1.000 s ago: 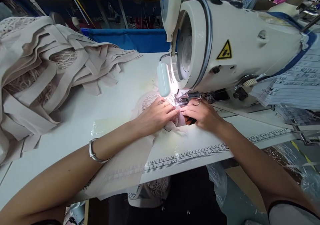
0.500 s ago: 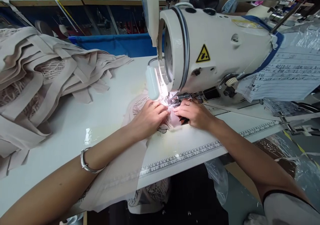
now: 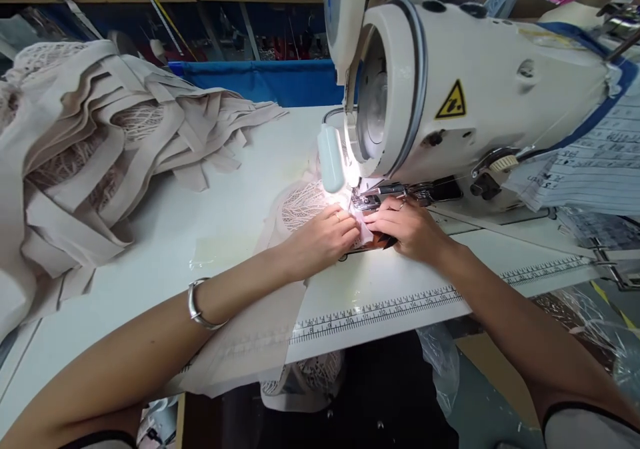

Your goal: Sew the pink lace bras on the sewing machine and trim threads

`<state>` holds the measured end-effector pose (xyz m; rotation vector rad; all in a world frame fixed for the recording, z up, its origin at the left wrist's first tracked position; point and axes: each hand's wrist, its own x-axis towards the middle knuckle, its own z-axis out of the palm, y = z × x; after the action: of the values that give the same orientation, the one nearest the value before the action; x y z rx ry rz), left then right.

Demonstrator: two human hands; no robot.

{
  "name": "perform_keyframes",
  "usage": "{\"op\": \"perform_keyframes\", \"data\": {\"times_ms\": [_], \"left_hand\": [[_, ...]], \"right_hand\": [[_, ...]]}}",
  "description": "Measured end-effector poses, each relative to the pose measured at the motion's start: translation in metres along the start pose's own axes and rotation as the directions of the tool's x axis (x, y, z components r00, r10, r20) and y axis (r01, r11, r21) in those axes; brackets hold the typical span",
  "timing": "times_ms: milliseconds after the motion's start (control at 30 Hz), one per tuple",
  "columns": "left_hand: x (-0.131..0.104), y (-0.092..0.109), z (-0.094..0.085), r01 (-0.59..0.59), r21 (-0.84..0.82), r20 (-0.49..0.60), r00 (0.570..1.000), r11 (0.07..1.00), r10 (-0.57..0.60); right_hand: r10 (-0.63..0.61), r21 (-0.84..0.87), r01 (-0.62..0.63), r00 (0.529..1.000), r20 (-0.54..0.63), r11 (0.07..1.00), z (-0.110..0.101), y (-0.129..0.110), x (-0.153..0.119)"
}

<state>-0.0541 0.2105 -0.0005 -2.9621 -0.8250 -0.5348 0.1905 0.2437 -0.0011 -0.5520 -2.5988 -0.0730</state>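
Observation:
A pale pink lace fabric piece (image 3: 300, 206) lies on the sewing machine's bed, lit by a small lamp (image 3: 331, 159). My left hand (image 3: 323, 239) pinches its near edge just left of the presser foot (image 3: 367, 200), fingers bent together. My right hand (image 3: 413, 226) is closed at the right side of the foot, fingertips on a narrow strip of the same fabric. A dark pointed thing, partly hidden, shows beneath the right fingers. The sheer part of the fabric runs under my left forearm and hangs over the table edge.
The white sewing machine head (image 3: 465, 89) stands over the right side. At the left lies a big heap of beige lace-and-band pieces (image 3: 115, 136). A printed ruler (image 3: 375, 312) runs along the front edge. Handwritten paper (image 3: 595, 149) hangs at the right.
The view has swung left, so everything sits further right in it. The fabric strip between my hands looks narrower, and more lace shows beyond my left hand. Both hands stay by the presser foot.

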Motion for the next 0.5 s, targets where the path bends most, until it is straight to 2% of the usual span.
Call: {"op": "perform_keyframes", "data": {"times_ms": [67,267,500], "left_hand": [[0.0004,-0.0005,0.0015,0.005,-0.031,-0.002,1.000,1.000,-0.005],[-0.0009,-0.0001,0.0019,0.024,0.062,-0.051,0.998,0.998,-0.021],[-0.0020,0.0004,0.0040,-0.006,0.059,-0.018,1.000,0.998,0.007]], "right_hand": [[0.034,0.017,-0.035,0.999,0.018,0.999,0.0003,0.0005,-0.0004],[0.073,0.013,-0.073,0.997,0.025,0.997,0.0028,0.0008,-0.0008],[0.074,0.008,-0.074,0.997,0.013,0.997,0.0039,0.0012,-0.0017]]}}
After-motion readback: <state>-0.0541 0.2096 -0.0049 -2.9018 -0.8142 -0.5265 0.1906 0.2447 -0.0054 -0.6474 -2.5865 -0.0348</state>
